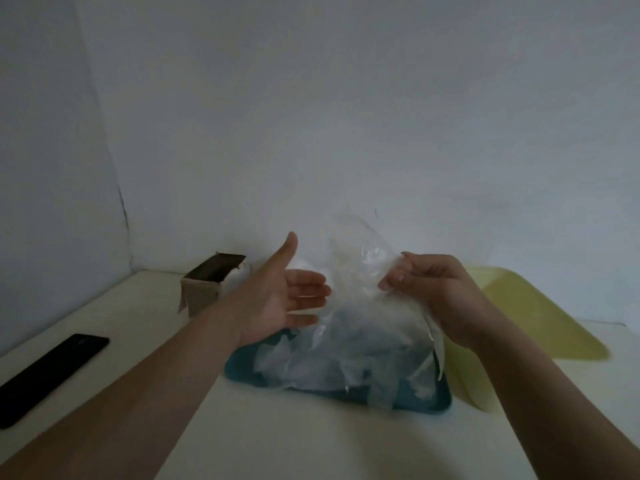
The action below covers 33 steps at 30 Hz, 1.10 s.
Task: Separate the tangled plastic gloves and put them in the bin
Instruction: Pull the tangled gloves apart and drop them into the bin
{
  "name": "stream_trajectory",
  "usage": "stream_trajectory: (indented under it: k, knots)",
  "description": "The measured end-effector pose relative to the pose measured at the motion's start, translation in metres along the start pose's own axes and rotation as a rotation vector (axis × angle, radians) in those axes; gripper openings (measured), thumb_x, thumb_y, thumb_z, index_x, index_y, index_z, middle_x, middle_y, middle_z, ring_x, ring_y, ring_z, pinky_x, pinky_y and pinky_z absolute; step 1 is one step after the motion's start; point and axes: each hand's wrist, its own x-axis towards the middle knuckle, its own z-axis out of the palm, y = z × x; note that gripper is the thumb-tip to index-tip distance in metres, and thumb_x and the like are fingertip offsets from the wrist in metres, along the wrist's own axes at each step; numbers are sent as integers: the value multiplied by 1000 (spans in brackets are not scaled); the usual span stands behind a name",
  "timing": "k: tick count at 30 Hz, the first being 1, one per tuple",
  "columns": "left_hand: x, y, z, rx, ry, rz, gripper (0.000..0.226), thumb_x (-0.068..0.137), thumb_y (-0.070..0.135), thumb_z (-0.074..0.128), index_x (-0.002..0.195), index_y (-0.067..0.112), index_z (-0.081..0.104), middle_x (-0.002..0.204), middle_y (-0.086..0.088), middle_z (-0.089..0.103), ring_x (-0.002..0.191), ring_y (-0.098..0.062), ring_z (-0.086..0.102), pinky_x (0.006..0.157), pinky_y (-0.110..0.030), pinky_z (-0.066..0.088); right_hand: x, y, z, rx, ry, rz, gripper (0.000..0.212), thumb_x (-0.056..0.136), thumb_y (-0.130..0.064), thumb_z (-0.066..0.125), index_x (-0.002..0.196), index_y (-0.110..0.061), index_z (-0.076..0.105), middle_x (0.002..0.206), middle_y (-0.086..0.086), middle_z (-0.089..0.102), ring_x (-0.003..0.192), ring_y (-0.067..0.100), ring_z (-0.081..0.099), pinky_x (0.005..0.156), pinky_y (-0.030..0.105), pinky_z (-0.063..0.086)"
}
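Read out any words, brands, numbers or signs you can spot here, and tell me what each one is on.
No text can be read anywhere in this view.
Cardboard box: plain brown sides, no print visible.
Flat black device: dark face, no logo visible.
Teal tray, yellow tray, plastic gloves: no markings visible.

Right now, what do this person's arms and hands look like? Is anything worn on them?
Both are bare: the left hand and right hand wear no gloves, and no sleeves, watch or bracelet show. Too blurred to rule out a thin ring.
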Motion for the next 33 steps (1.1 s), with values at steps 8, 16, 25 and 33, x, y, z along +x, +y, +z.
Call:
stream_trajectory:
  k: [8,16,25,33]
  knots:
    - [10,-8,31,-267,-213,225,31,68,23,97,78,17,69,82,-5,55,74,-20,57,79,-42,56,-4,8,-9,-94,-37,25,13,85,-14,77,82,-2,81,86,14,73,98,24,69,96,30,51]
    - [11,27,22,-219,23,348,18,102,23,63,108,7,70,116,-5,77,108,-24,76,83,-39,63,-13,9,-30,-483,3,307,13,92,-18,74,83,-19,84,89,0,79,84,18,71,72,33,57]
    - [25,27,52,-56,56,345,22,107,12,56,126,2,53,123,-12,76,115,-32,73,99,-49,57,6,-31,-35,-477,-66,207,20,97,-33,69,95,-18,82,68,11,64,55,21,50,55,31,44]
    - [38,34,112,21,-60,296,25,106,4,54,129,2,65,128,-16,73,112,-35,74,100,-53,58,1,-55,-137,-760,135,308,26,91,-41,75,83,-17,81,56,-2,51,49,11,41,49,23,35]
